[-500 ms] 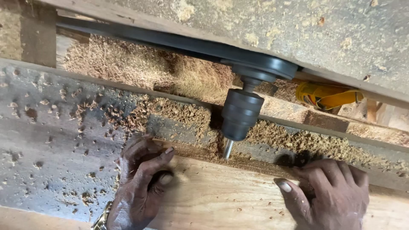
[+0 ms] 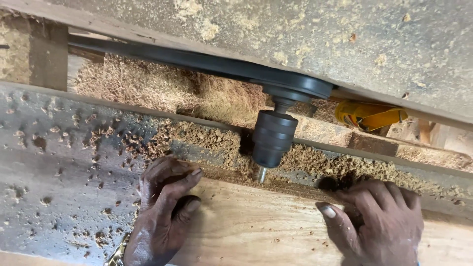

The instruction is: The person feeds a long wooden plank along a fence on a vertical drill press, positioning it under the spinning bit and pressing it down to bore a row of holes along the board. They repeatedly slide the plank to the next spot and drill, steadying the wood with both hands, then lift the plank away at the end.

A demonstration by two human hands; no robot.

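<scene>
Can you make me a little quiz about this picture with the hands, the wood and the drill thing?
1. True or false: the left hand and the right hand both rest on the wooden plank.
2. What lies piled along the machine bed behind the plank? A) wood shavings B) nails C) water
3. Fill in: the metal bit sticks out of the dark ____.

Key
1. True. Each hand presses on the plank, one on either side of the bit.
2. A. The wood shavings are heaped around the drill chuck.
3. Drill chuck, which is driven by the black belt.
</scene>
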